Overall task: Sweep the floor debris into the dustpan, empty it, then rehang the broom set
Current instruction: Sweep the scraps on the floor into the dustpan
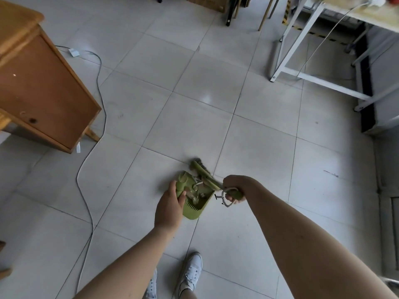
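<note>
A small green dustpan [194, 209] is held low over the tiled floor, with several pale bits of debris [197, 187] lying inside it. My left hand [170, 205] grips the pan's left side. My right hand [234, 188] is closed round the green handle of a small hand broom [203, 172], whose dark bristles point away from me over the pan's far edge. A pale hanging loop and a small hook [223, 198] dangle below my right fist.
A wooden cabinet [41, 87] stands at the left with a cable [95, 134] trailing across the floor beside it. A white table frame [302, 74] is at the upper right. My white shoes [191, 275] are at the bottom.
</note>
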Available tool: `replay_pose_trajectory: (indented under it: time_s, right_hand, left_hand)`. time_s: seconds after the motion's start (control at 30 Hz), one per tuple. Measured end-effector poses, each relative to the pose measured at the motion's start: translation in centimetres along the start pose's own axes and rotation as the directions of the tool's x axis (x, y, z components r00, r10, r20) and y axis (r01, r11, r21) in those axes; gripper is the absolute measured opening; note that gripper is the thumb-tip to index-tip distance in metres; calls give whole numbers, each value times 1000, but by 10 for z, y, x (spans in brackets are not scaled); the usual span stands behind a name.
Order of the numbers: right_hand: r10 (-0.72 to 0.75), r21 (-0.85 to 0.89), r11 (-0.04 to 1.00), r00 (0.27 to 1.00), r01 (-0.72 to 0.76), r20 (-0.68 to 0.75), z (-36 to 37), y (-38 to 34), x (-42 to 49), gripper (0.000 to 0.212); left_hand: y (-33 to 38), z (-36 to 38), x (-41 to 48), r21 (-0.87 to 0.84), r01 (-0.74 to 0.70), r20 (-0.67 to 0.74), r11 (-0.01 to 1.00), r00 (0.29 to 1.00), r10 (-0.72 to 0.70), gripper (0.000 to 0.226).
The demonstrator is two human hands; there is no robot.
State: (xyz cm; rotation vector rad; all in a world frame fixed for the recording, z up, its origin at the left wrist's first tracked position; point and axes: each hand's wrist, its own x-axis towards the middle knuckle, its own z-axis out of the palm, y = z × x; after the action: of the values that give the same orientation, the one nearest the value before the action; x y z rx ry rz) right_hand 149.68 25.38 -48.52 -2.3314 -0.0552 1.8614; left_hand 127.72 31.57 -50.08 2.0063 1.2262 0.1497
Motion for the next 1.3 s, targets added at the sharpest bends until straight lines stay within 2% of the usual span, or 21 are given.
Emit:
replay_pose_trajectory:
  time_s: [0.13, 0.27, 0.4, 0.53, 0.63, 0.8, 1.07, 1.2, 1.3]
  right_hand:
    - [43, -41, 998, 994, -39, 97, 4, 5, -27, 27]
    - [85, -70, 995, 991, -78, 106, 21, 12, -49, 21]
    - [54, -36, 998, 991, -50, 123, 34, 7, -72, 21]
    - [15, -11, 1000, 996, -14, 86, 37, -5, -96, 19]
    - [-7, -21, 1000, 997, 9, 73, 26, -18, -118, 26]
    - [-3, 67, 998, 999, -1, 50, 1, -35, -142, 24]
    - [-52, 159, 986, 999, 49, 11, 14, -53, -105, 17]
    - [-73, 125, 990, 997, 73, -10, 21, -77, -70, 22]
    - [-90, 2, 996, 996, 90, -12, 27, -95, -41, 29]
  left_hand:
    - [-6, -2, -5, 10, -54, 43, 998, 998, 54, 38]
    - [-18, -9, -8, -14, -47, 76, 999, 996, 48, 41]
    - [-30, -18, -11, -26, -28, 137, 999, 990, 31, 40]
    - [-41, -30, -15, -41, -42, 163, 998, 985, 48, 36]
    - [-45, -38, -13, -68, 15, 184, 998, 983, -2, 40]
    - [-50, -50, -12, -125, 10, 188, 992, 982, 14, 39]
    - [-56, -62, -13, -157, 46, 112, 986, 993, -29, 43]
    - [-59, -63, -9, -145, 51, 89, 988, 995, -39, 41]
    - [-55, -59, -5, -136, 35, 56, 990, 998, -27, 34]
